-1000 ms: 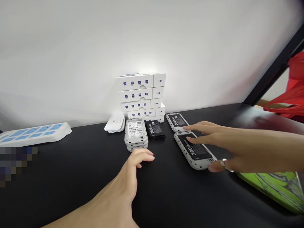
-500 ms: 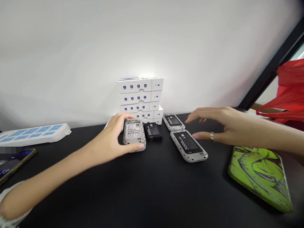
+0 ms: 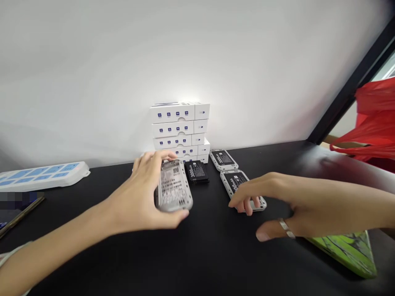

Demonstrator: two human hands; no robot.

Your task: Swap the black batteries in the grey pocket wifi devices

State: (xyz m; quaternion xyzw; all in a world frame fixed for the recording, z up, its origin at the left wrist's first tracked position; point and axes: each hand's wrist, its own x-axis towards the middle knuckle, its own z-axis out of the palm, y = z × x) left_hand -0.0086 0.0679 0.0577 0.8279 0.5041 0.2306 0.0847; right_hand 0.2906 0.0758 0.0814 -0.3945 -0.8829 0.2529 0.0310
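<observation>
My left hand [image 3: 143, 197] grips a white handheld device [image 3: 174, 187] by its far and near ends, fingers at the top edge and thumb at the bottom. The device's back is off, baring a battery bay with a printed label, slightly blurred. Just right of it lies a small pile of black 3000mAh batteries [image 3: 197, 171]. My right hand [image 3: 277, 203], wearing a ring, hovers with thumb and fingers apart, holding nothing. Its fingers partly cover a nearer white device with a battery fitted [image 3: 230, 181]. Beyond that lies another device with a battery in it [image 3: 222, 159].
White boxes [image 3: 173, 113] are stacked against the wall. A white and blue power strip [image 3: 46, 174] and a phone [image 3: 21, 213] lie at the left. A green patterned case [image 3: 352, 253] sits at the right, partly behind my right hand. A red plastic bag [image 3: 375, 119] hangs beyond.
My left hand has closed on the white device and drawn it nearer, leaving the spot by the boxes. My right hand has moved toward me and left, now over the nearer battery-fitted device.
</observation>
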